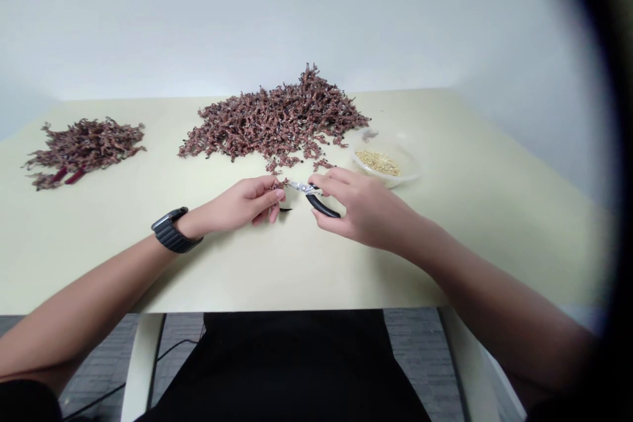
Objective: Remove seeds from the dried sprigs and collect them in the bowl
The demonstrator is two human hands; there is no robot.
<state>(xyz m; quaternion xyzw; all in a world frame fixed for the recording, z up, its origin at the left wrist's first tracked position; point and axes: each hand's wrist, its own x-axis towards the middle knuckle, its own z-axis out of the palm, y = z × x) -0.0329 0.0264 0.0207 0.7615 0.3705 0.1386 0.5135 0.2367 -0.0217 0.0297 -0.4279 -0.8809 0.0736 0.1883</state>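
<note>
Small needle-nose pliers point(322, 205) with black handles are gripped in my right hand point(363, 208), their metal jaws pointing left. The jaw tips meet or nearly meet a small reddish-brown knobbly piece point(281, 185) that my left hand point(250, 202) pinches between thumb and fingers. A thin dark strip point(285, 210) shows just below my left fingertips; I cannot tell whether it belongs to that piece. Behind both hands lies a big heap of similar brown pieces point(281, 119) with dark tips. Their exact kind is too small to make out.
A smaller brown heap point(89, 145) lies at the left, with dark red strips point(75, 176) at its front. Right of the big heap, a clear bowl point(411, 168) holds many tiny gold-coloured pieces point(378, 162). The pale table point(277, 270) meets a white wall point(237, 20).
</note>
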